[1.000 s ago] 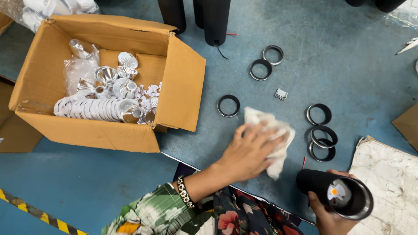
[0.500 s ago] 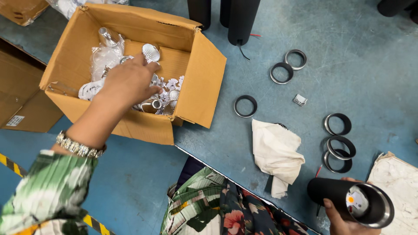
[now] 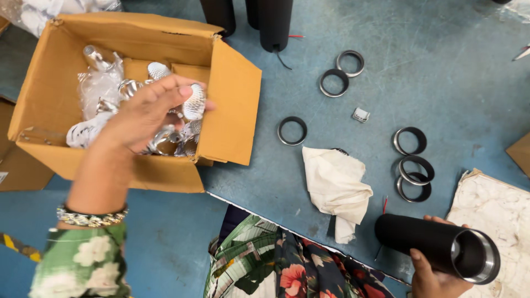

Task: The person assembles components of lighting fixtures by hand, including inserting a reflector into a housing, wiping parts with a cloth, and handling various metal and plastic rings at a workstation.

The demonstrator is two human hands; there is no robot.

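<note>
Nearest the camera, the right hand (image 3: 433,276) sits at the bottom edge, its fingers wrapped round a black tube (image 3: 436,248) lying roughly level, the metal-rimmed open end turned toward the viewer so the bore shows. Most of that hand is cut off by the frame, so only the thumb and some fingertips can be made out. A flowered garment (image 3: 265,265) fills the lower middle.

Just beyond, a crumpled white cloth (image 3: 337,187) lies on the blue counter (image 3: 458,77), within easy reach of either hand. To its right a stack of black rings (image 3: 414,165) sits close together, and a pale, stained slab (image 3: 497,215) runs out of the frame at the corner.

The left hand (image 3: 146,113) is raised over the open cardboard box (image 3: 226,116), fingers pinched on a small ribbed silver reflector (image 3: 194,102), held above the rest of the load. The box is packed with more shiny pieces (image 3: 99,94) in clear wrap; their exact shapes are hard to tell through the glare and plastic. A beaded bracelet (image 3: 91,216) circles the wrist.

Farther out, single rings (image 3: 291,131) lie well apart on the counter, near a small grey clip-like part (image 3: 360,115) too small to identify. At the far edge stand more black tubes (image 3: 274,22), upright and cropped at the top.
</note>
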